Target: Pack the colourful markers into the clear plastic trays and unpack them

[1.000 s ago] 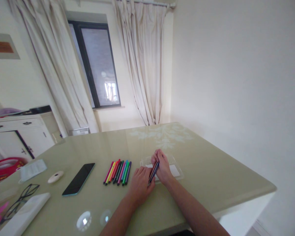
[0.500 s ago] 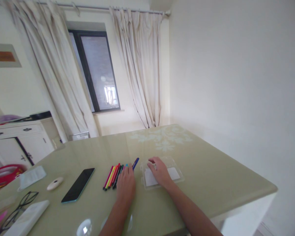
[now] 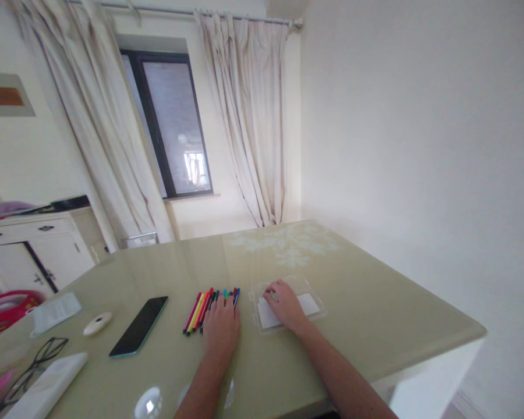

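My left hand lies over the right part of a row of coloured felt-tip markers, its fingers stretched out on top of them. Magenta, yellow, orange, red and dark ones show on its left side. A blue marker sticks out at the right end, beside the fingers. My right hand rests over a clear plastic case with a white sheet of paper in it. Its fingers are loosely curved, thumb and forefinger apart, and it appears to hold nothing; the undersides of the fingers are hidden.
Left of the markers lie a black phone and a small white oval object. Farther left are a face mask, glasses and a white slab-like object. A wall stands beyond the table's right edge.
The blue marker, which slanted out to the upper right, now lies nearly in line with the row. My left hand has drawn slightly nearer. My right hand has hardly moved.
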Demonstrator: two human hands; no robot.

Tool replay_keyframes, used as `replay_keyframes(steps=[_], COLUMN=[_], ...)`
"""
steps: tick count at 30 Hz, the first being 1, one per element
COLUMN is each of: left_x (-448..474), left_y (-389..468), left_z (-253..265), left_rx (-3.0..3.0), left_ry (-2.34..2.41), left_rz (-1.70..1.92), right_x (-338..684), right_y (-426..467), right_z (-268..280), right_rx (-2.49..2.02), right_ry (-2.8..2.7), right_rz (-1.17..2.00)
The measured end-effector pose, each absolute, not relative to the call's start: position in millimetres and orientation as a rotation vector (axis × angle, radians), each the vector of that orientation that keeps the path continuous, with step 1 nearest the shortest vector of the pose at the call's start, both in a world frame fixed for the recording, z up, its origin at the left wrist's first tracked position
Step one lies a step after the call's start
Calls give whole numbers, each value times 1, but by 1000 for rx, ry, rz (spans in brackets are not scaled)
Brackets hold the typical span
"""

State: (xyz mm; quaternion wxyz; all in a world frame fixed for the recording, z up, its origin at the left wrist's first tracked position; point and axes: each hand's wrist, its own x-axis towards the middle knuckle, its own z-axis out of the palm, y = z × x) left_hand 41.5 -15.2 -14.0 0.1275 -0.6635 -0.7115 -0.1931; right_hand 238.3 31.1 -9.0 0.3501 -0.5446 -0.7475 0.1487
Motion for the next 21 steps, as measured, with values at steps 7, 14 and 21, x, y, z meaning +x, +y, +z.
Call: replay_keyframes(steps=[7,14,21], left_x=[1,-27,-48], left_y=[-8,-9,-5], left_z=[-5,-2,-11], left_rx=[-1738,-1565,-1539], left_ry=[-2319,-2487,-2588], left_rz=[-646,-654,-648], right_x=[240,242,249], right_y=[30,30,32], right_z=[-8,-8,-6], right_rx=[-1495,-1574,-1678], right_ry=[-1956,-1980,-2045], right_rz=[346,236,129])
